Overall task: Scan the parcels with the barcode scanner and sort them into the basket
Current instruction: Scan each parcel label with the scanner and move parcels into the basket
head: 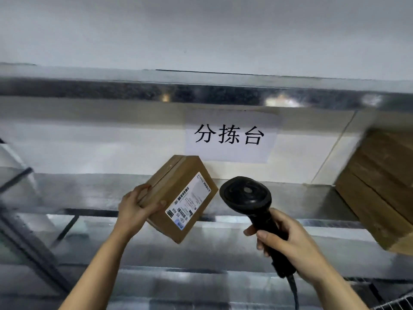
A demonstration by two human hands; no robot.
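Left hand (134,209) clamps the parcel (178,198), label tilted toward the scanner (252,204) gripped in the right hand (290,245), ready to read.

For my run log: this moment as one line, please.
step: scan | left hand: holds parcel | right hand: grips barcode scanner beside parcel
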